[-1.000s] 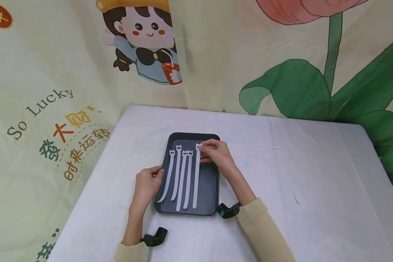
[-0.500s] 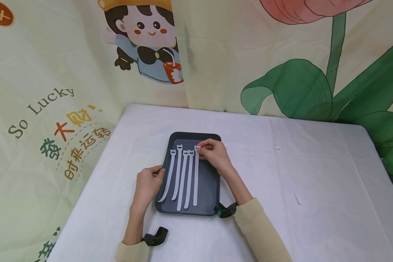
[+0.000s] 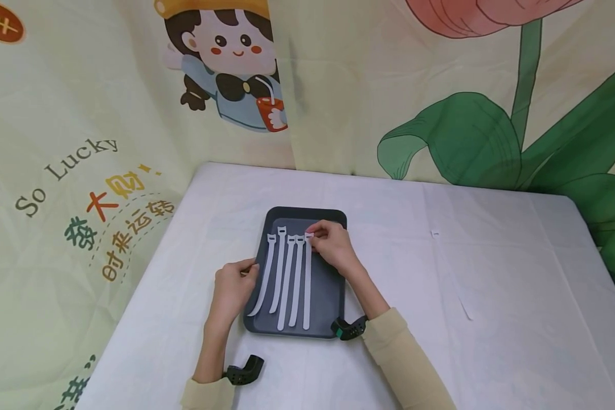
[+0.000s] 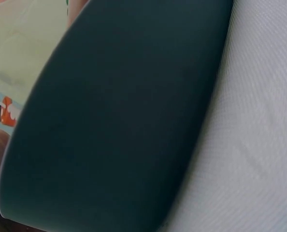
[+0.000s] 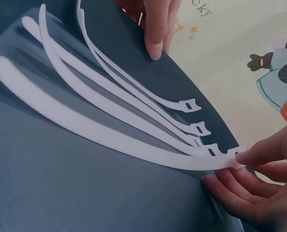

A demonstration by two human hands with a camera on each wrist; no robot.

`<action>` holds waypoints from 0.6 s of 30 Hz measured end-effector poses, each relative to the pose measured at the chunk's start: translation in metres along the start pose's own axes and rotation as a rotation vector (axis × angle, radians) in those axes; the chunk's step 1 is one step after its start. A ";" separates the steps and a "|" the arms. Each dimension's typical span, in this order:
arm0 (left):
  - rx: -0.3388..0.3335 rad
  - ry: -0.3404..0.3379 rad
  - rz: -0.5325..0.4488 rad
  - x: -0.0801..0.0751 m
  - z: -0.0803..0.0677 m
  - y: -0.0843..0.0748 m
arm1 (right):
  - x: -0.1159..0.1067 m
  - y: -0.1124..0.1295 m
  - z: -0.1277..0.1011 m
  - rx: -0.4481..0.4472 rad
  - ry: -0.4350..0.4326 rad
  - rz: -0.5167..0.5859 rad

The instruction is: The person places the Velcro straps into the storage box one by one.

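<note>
Several white hook-and-loop cable ties with slotted heads lie side by side in a dark grey tray [image 3: 327, 299], heads toward the far end. My right hand [image 3: 334, 246] pinches the head of the rightmost cable tie [image 3: 307, 287] between thumb and fingers; its strap trails back along the tray. In the right wrist view this cable tie [image 5: 95, 133] bows down toward the tray floor beside the others. My left hand [image 3: 234, 287] grips the tray's left rim, thumb on the inner side. Only the tray's dark outer wall [image 4: 119, 111] fills most of the left wrist view.
A white cloth covers the table [image 3: 389, 364]. On it to the right lies another white cable tie [image 3: 435, 234], faint against the cloth. A printed curtain [image 3: 333, 85] hangs behind the table and along its left side. Each wrist wears a black camera band [image 3: 245, 370].
My right hand has shifted slightly left and nearer to me with the pinched cable tie, drawing it closer to its neighbour. The left hand keeps its hold on the rim.
</note>
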State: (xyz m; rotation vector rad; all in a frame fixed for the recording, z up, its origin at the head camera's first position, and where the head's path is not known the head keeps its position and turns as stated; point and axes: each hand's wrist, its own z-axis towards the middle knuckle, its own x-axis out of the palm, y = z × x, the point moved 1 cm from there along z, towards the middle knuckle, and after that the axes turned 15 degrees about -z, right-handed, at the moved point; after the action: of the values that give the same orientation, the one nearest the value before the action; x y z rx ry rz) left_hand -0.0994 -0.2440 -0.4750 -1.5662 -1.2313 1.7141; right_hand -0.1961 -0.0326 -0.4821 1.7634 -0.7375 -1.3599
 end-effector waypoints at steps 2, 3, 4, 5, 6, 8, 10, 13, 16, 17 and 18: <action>0.008 -0.004 0.004 0.000 0.000 0.000 | 0.000 0.000 0.000 -0.006 -0.003 -0.013; 0.010 -0.006 0.005 0.000 0.000 0.000 | 0.001 0.000 0.000 -0.009 -0.005 -0.022; 0.013 -0.006 0.007 0.000 0.000 0.000 | 0.001 0.000 0.000 -0.012 -0.007 -0.032; 0.015 -0.005 0.008 0.000 0.000 0.000 | 0.001 0.000 0.000 -0.014 -0.010 -0.044; 0.014 -0.004 0.007 0.000 0.000 -0.001 | 0.001 0.000 0.000 -0.016 -0.015 -0.061; 0.015 -0.003 0.006 0.000 0.000 -0.001 | 0.001 0.001 0.000 -0.024 -0.029 -0.109; 0.015 -0.003 0.008 0.000 0.000 -0.002 | 0.000 0.001 0.000 -0.031 -0.043 -0.159; 0.015 -0.004 0.011 0.001 0.001 -0.002 | -0.001 0.002 -0.001 -0.042 -0.052 -0.211; 0.009 -0.002 0.017 0.001 0.001 -0.001 | -0.002 0.002 -0.002 -0.053 -0.037 -0.212; 0.009 -0.002 0.016 0.001 0.001 -0.001 | -0.003 0.001 -0.002 -0.059 -0.033 -0.213; 0.008 0.000 0.017 0.001 0.001 -0.001 | -0.003 0.001 -0.002 -0.066 -0.030 -0.211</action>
State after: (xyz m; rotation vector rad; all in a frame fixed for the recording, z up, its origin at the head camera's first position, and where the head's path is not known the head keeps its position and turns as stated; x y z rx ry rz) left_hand -0.1011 -0.2429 -0.4744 -1.5760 -1.2129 1.7280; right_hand -0.1945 -0.0300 -0.4796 1.8117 -0.5273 -1.5354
